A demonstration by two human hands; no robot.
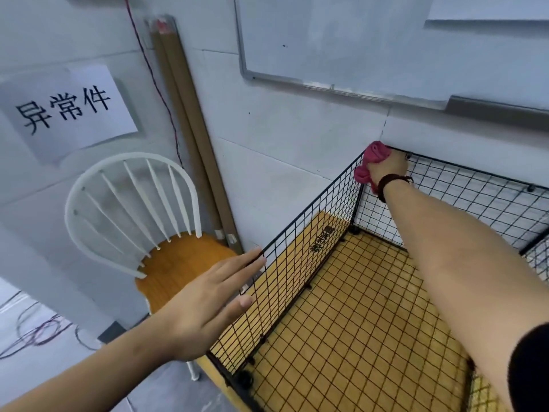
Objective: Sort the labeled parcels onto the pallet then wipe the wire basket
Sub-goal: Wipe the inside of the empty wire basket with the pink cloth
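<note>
Right hand [389,168] grips pink cloth [375,156] at wire basket [300,257] far corner — left hand [208,301] flat, fingers spread, against side panel.

Grey floor [35,295]: wire basket [312,242], chair [166,263], cables [38,331].

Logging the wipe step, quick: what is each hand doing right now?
Left hand: open, fingers flat against the wire basket side panel, holding nothing.
Right hand: closed on the pink cloth at the basket's far corner.

Bright, even indoor light; soft shadows; strong wide-angle bending at edges; slight overall softness.
</note>
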